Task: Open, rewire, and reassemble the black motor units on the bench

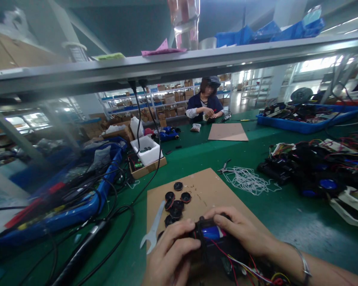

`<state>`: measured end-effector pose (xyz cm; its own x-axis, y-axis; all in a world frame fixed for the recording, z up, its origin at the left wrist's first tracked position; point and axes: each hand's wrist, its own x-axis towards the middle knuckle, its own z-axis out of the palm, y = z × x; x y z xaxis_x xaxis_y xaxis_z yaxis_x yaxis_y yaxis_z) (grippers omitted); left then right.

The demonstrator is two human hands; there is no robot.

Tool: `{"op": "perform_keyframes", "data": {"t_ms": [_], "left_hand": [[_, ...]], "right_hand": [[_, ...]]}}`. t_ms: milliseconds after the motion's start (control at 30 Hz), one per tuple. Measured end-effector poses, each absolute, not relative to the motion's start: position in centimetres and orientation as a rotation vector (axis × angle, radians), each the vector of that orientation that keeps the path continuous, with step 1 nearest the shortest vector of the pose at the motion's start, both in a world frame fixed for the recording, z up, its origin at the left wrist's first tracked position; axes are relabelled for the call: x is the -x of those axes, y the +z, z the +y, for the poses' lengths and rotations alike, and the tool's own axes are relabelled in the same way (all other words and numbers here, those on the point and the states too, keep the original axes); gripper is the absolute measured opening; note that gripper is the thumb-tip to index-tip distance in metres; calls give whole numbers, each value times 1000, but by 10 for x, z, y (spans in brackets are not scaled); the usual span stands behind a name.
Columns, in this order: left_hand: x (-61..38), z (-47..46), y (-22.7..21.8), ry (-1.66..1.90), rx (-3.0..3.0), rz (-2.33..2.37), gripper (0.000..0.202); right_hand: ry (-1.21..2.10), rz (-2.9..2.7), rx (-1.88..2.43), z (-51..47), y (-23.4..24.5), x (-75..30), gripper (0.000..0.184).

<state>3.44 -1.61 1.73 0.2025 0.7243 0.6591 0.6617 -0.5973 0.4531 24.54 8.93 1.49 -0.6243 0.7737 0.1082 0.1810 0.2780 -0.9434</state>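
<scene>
Between my two hands is a black plastic housing (210, 248) with a blue part set in it and red, yellow and white wires trailing from its lower side. My left hand (174, 248) grips its left end, fingers curled against the edge. Over the top and right side lies my right hand (244, 228), its fingers wrapped round the housing. Both hands are closed on it, above a brown board (209, 186). Several round black caps (176, 208) lie on that board, beside an open-ended wrench (155, 228). The underside of the housing is hidden.
White cord (247, 180) and pliers (224, 166) lie beyond the board. At right is a heap of black wired housings (313, 171). Blue trays (307, 125) stand far right and left, a white box (147, 151) nearer. A shelf (179, 65) crosses overhead; a co-worker (205, 101) sits opposite.
</scene>
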Motion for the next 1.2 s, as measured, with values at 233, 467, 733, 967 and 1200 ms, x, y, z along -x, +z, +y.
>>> {"op": "perform_keyframes", "data": {"t_ms": [233, 467, 733, 967, 1200], "left_hand": [[-36, -15, 18, 1381, -2097, 1627, 37], [-35, -18, 18, 1373, -2456, 1401, 33], [-38, -18, 18, 1288, -2008, 1651, 41], [-26, -18, 17, 1181, -2580, 1424, 53], [-39, -19, 11, 1237, -1898, 1575, 42]], "right_hand": [[1343, -2035, 719, 88, 17, -245, 42], [1521, -1940, 842, 93, 17, -245, 53], [1373, -2029, 700, 92, 23, -246, 40], [1623, -1989, 718, 95, 28, -249, 48], [1200, -2130, 699, 90, 35, -250, 32]]}}
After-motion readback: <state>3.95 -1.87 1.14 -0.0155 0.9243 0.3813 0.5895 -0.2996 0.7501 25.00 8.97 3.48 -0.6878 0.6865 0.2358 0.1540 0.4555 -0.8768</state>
